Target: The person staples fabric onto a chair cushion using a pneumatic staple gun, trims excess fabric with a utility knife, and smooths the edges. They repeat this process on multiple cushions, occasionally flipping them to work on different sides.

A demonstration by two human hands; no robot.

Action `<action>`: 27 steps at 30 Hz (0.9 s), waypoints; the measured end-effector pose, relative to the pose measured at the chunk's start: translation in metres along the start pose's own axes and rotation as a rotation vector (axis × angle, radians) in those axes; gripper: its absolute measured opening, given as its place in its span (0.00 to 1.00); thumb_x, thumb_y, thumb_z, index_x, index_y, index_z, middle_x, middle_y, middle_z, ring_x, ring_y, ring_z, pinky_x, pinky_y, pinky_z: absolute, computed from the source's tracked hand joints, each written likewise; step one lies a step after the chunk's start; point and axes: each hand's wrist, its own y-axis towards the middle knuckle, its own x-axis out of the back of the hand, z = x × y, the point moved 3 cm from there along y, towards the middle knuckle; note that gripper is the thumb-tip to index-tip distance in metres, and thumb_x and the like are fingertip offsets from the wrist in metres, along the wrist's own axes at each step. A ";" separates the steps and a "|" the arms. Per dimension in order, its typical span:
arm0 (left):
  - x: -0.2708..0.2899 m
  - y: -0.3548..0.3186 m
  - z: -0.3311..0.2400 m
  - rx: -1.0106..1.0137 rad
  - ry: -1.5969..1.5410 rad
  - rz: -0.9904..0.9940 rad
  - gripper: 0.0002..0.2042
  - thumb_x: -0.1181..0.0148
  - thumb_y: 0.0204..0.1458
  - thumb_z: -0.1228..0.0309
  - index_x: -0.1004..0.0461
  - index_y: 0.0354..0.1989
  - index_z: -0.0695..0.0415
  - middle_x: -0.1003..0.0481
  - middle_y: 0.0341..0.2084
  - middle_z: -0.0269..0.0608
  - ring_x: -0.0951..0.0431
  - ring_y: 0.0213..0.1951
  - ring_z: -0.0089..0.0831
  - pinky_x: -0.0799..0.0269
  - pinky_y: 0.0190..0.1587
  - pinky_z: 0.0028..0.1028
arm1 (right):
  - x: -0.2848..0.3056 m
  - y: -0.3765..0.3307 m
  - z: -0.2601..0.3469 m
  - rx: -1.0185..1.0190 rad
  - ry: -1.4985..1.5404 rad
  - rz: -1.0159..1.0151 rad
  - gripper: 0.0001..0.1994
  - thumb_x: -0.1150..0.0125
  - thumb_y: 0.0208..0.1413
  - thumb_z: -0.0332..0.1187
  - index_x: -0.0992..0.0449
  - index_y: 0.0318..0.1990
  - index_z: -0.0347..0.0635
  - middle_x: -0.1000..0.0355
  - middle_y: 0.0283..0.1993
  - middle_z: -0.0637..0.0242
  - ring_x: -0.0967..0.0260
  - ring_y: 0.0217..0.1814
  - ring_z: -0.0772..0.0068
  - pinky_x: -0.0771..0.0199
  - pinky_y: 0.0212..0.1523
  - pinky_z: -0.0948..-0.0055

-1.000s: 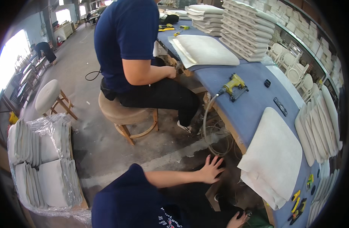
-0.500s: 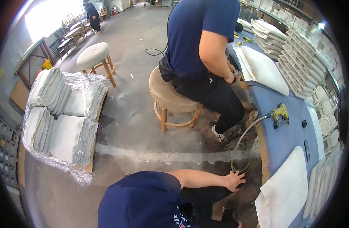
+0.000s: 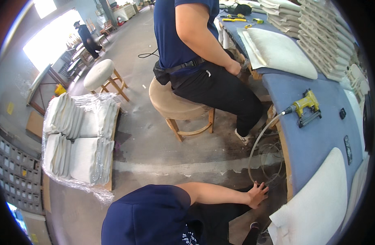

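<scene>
My left hand rests on my black-trousered knee with its fingers spread, holding nothing. Nearest to it is a looped pale air hose, which runs up to a yellow-green staple gun. That tool lies on the blue-covered workbench. A white padded cushion panel lies at the bench's near end, to the right of my hand. My right hand is out of sight.
Ahead, a co-worker in navy sits on a round stool at the bench. Stacked white panels in plastic wrap stand at left, near another stool. More panel stacks line the bench. A person is in the background.
The view has shifted, bringing the bench and staple gun nearer. My left hand stays spread on the knee. The background person has moved and now leans forward.
</scene>
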 end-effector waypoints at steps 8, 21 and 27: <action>0.020 0.033 0.022 0.129 -0.228 -0.173 0.20 0.39 0.59 0.57 0.17 0.52 0.57 0.30 0.64 0.59 0.39 0.73 0.56 0.39 0.71 0.56 | 0.019 0.049 -0.011 -0.066 0.046 0.165 0.34 0.44 0.70 0.58 0.29 0.71 0.39 0.28 0.70 0.46 0.32 0.73 0.49 0.34 0.72 0.51; 0.024 0.076 0.037 0.216 -0.170 -0.062 0.20 0.47 0.64 0.61 0.18 0.57 0.59 0.29 0.69 0.56 0.46 0.79 0.53 0.44 0.77 0.52 | 0.087 0.075 -0.074 -0.178 0.100 0.244 0.33 0.45 0.72 0.55 0.31 0.72 0.38 0.28 0.70 0.48 0.31 0.72 0.49 0.32 0.70 0.51; 0.004 0.033 0.019 0.127 -0.210 -0.086 0.19 0.43 0.63 0.60 0.16 0.52 0.59 0.26 0.64 0.57 0.46 0.79 0.54 0.43 0.77 0.51 | 0.104 0.029 -0.120 -0.247 0.149 0.174 0.32 0.45 0.73 0.54 0.32 0.73 0.38 0.28 0.70 0.49 0.30 0.71 0.49 0.31 0.70 0.51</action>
